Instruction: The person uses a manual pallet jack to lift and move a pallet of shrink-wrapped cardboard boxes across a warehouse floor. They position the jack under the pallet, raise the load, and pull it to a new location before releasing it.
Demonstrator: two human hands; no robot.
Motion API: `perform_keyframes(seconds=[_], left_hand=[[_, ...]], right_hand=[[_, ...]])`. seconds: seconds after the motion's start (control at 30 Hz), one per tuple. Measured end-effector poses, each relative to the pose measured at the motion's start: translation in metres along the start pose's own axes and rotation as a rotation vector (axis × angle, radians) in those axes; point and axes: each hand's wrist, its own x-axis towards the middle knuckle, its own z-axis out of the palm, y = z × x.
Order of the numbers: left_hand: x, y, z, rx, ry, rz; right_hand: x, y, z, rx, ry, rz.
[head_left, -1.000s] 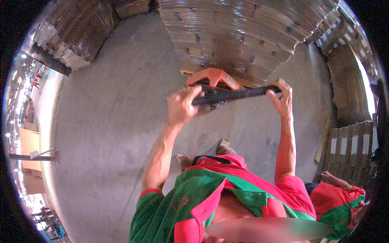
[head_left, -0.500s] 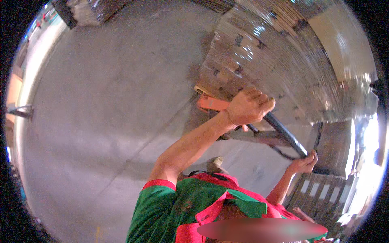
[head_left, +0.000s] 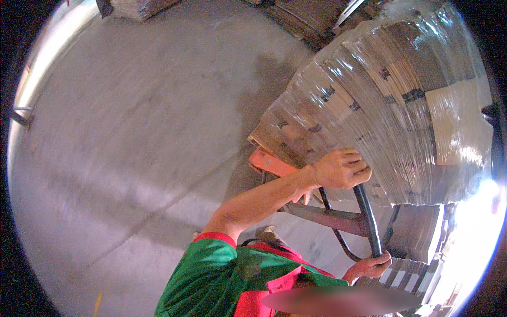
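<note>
The black handle [head_left: 368, 219] of a pallet jack slants in front of me on the right. My left hand [head_left: 344, 169] is closed round its upper end, and the left forearm crosses above part of the jack. Lower down, my right hand [head_left: 372, 265] grips the handle's near end. A brownish shaft [head_left: 330, 217] runs from the handle to the orange body [head_left: 272, 162] of the jack, which sits low against the load. That load is a tall stack of flat cardboard [head_left: 364, 116] wrapped in clear film. The forks are hidden.
Grey concrete floor [head_left: 148, 121] with a long seam spreads to the left. More cardboard stacks [head_left: 414, 272] stand at the lower right, and another wrapped load [head_left: 142, 8] is at the far upper left. Dark stacked material [head_left: 301, 21] lies beyond the load.
Both hands and the handle have shifted down in the view, and the handle is now steeper. The wrapped stack and orange body also appear lower. Both hands keep their grip.
</note>
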Motion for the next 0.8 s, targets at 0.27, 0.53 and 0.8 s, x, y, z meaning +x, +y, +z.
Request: perform_keyframes(seconds=[0.27,0.53,0.8], left_hand=[[-0.006,-0.017,0.001,-0.066,-0.034,-0.064],[-0.003,-0.005,-0.005,-0.187,-0.212,-0.167],[-0.010,0.025,-0.013,-0.257,-0.332,-0.217]], right_hand=[[-0.018,-0.029,-0.004,-0.031,0.007,-0.087],[-0.016,-0.021,-0.009,-0.123,0.045,-0.080],[-0.014,0.005,-0.008,-0.050,0.029,-0.065]])
